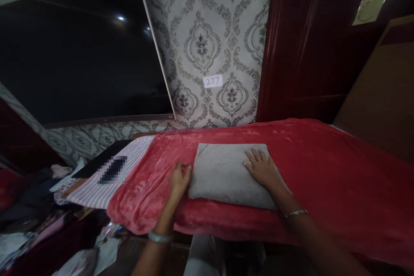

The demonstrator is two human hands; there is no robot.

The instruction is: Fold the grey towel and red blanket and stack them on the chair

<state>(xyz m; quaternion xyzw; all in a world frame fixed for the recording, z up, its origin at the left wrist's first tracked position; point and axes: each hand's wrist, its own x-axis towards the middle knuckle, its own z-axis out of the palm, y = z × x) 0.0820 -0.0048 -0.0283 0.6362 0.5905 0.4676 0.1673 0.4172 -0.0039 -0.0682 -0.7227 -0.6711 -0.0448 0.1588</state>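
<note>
A light grey, soft-looking folded cloth [226,172] lies flat as a rough rectangle on a red plush blanket [323,172]. My right hand [261,168] rests palm down on its upper right part, with the fingers spread. Just off the cloth's left edge is my left hand [180,179], low over the red blanket. Its fingers are loosely bent, the thumb stands apart from them, and I see nothing held in it. Whether its fingertips touch the blanket I cannot tell.
A striped cloth [139,155] with a blurred dark object [112,170] on it lies at the left. Behind stand a large dark screen [84,51] and a patterned wall [207,43] with a "277" label [212,81]. Clothes [48,241] are heaped lower left; a cardboard panel [381,95] leans right.
</note>
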